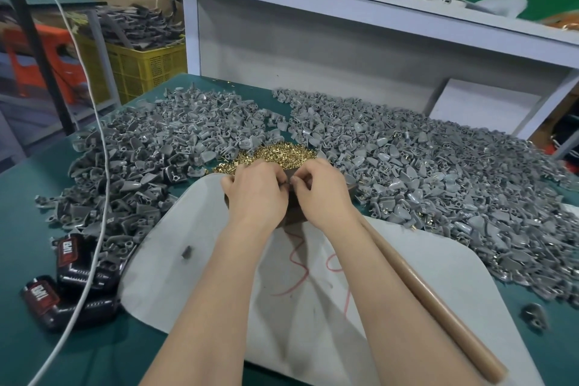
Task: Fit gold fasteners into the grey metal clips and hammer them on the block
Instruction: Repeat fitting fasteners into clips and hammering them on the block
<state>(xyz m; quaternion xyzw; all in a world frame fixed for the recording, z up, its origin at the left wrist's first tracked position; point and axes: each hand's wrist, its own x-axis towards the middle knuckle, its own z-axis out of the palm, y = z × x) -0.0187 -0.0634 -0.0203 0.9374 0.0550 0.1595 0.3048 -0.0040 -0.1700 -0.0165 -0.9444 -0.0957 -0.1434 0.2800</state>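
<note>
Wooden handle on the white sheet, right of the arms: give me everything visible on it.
The wooden handle is a long, round, tan-brown shaft, smooth, apparently wood, with a rounded near end. It lies flat and diagonal on the white sheet, from near the right hand toward the lower right. Its far end is hidden behind the right wrist, so no head shows. The right forearm runs alongside it; contact cannot be told. It is not gripped.

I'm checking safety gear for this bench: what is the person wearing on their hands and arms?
Nothing shows: the left hand and right hand are ungloved, and both forearms are uncovered down to the frame's edge; no sleeve, watch, bracelet or ring is visible.
</note>
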